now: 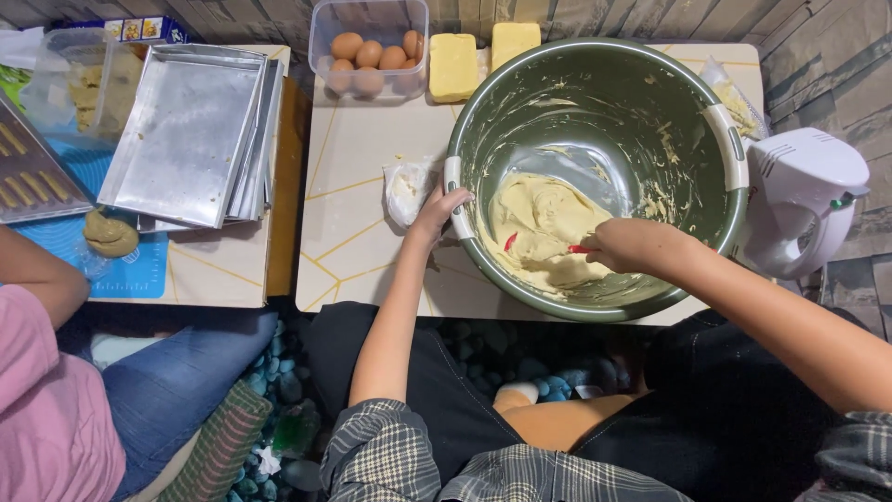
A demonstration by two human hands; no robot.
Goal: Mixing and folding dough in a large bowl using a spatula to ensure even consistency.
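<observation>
A big green mixing bowl (715, 200) with white handles stands on the low pale table (358, 158). Pale yellow batter (534, 223) lies in its bottom and is smeared up its walls. My left hand (437, 212) grips the bowl's left white handle. My right hand (632, 245) is inside the bowl, shut on a red-handled spatula (578, 249) whose red tip pokes out of the batter at the left. Most of the spatula is buried in batter.
A white hand mixer (804, 200) sits right of the bowl. Behind are a clear tub of eggs (370, 51) and two butter blocks (452, 65). A small plastic bag (406, 189) lies by my left hand. Stacked metal trays (190, 130) and a dough lump (110, 232) are at left, beside another person's arm (37, 279).
</observation>
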